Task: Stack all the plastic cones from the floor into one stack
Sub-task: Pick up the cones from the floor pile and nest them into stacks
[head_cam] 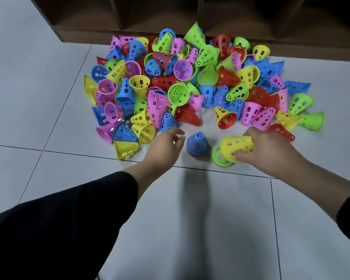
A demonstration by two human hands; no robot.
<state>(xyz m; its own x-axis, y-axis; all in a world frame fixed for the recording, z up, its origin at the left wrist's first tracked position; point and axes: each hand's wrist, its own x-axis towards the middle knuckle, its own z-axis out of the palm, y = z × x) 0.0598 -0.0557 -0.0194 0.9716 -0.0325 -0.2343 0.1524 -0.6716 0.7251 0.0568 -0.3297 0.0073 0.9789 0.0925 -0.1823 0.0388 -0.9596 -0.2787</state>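
So the biggest thing here is the grey tiled floor (49, 110), with a dark wooden shelf unit (190, 15) along the far edge. Heaped against it is the pile of cones (190, 77), way too many and too tangled for us to count properly: dozens, in blue, pink, yellow, green and red, lying every which way.

In front of the pile we've got the stack (197, 143) started. It stands upright on the floor with a blue cone on top and a reddish rim peeking out underneath, so at least two in it; we can't tell how many more are nested inside.

Our right hand (265, 150) is curled round one yellow cone (236, 147), holding it tipped on its side, just right of the stack. One green cone (220, 156) lies under it on the floor. Our left hand (166, 144) grips nothing, fingers loosely bent, just left of the stack.

For this step we reckon the trick is turning the yellow one wide end down, lining it up straight over the blue tip, and dropping it square so it seats rather than jams crooked. The left hand could steady the base, since the stack probably tips easily. Green one next, it's closest.
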